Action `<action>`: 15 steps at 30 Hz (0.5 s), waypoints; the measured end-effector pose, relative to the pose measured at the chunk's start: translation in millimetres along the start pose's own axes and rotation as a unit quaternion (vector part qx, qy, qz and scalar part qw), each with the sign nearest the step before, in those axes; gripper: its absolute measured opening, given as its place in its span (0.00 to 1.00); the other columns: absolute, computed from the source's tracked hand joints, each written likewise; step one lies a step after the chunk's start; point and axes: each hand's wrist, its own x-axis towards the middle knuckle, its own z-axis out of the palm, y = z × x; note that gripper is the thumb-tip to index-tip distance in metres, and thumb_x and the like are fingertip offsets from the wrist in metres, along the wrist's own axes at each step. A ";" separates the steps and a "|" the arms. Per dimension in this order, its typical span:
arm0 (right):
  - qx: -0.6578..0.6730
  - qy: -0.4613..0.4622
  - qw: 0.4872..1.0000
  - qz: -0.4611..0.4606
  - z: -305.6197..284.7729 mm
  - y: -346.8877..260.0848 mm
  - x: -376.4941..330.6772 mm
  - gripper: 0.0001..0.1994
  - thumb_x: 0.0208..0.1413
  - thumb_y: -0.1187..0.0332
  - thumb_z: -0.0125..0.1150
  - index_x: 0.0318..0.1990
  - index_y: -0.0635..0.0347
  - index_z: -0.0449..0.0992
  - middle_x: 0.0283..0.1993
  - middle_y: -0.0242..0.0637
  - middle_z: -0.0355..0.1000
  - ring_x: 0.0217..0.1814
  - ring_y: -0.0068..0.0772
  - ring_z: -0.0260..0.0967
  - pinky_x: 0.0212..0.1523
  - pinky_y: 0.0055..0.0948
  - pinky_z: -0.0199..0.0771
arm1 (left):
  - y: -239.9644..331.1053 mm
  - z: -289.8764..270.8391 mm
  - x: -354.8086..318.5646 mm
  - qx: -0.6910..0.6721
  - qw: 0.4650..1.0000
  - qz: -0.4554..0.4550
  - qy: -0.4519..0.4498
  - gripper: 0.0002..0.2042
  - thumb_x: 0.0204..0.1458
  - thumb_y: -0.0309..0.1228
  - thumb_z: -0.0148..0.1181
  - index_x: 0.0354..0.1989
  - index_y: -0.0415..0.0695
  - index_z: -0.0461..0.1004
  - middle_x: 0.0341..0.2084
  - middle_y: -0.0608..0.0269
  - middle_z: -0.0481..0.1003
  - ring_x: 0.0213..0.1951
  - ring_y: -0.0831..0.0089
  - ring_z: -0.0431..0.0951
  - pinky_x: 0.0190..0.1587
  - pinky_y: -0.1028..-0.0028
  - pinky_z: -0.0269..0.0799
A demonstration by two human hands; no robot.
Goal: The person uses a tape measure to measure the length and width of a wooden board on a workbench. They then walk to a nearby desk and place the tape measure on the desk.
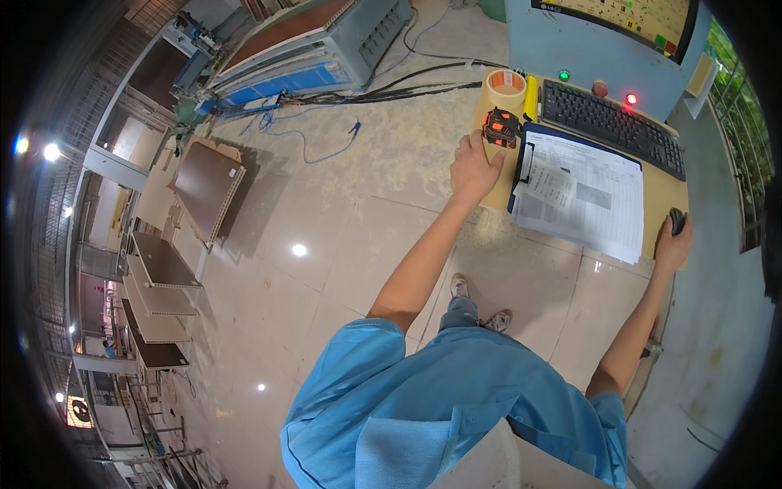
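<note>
My right hand [674, 243] is wrapped over a black computer mouse [678, 221] at the right end of the yellowish desk [497, 196]. At the desk's left edge rests my left hand [476, 171], thumb apart from the fingers, holding nothing. Just beyond its fingertips lies a black and orange tape measure [502, 128]. Between my hands a dark blue clipboard [528, 129] bears printed sheets [623, 183], with a small paper slip [551, 186] on top. A black keyboard [611, 122] lies behind the clipboard.
Tape roll [506, 88] and a yellow object [531, 98] stand beside the keyboard. A blue cabinet behind holds a screen [627, 20], a green light [564, 75] and a red light [631, 99]. Cables [407, 95] cross the floor; brown panels [208, 183] stand at left.
</note>
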 end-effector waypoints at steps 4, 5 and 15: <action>0.003 -0.011 1.000 0.010 0.1 -0.6 -1.0 0.27 0.60 0.58 0.62 0.65 0.59 0.69 0.63 0.52 0.69 0.65 0.53 0.66 0.64 0.44 0.66 | -1.0 0.3 -1.6 -0.004 1.000 0.003 0.009 0.33 0.55 0.46 0.62 0.65 0.43 0.61 0.58 0.42 0.67 0.56 0.44 0.73 0.56 0.52 0.71; 0.001 -0.013 1.000 0.011 0.3 0.1 -0.7 0.27 0.60 0.57 0.62 0.65 0.59 0.69 0.63 0.51 0.69 0.65 0.53 0.66 0.64 0.44 0.66 | -0.9 0.5 -1.2 -0.004 1.000 0.002 0.008 0.33 0.55 0.46 0.62 0.65 0.43 0.61 0.58 0.42 0.68 0.56 0.43 0.73 0.56 0.52 0.71; 0.012 -0.003 1.000 -0.001 11.5 13.0 3.9 0.28 0.60 0.57 0.62 0.65 0.58 0.69 0.63 0.51 0.68 0.65 0.54 0.66 0.62 0.44 0.68 | -0.3 -1.4 -1.2 0.006 1.000 -0.005 0.001 0.33 0.55 0.46 0.62 0.65 0.42 0.62 0.57 0.42 0.68 0.55 0.44 0.73 0.54 0.52 0.72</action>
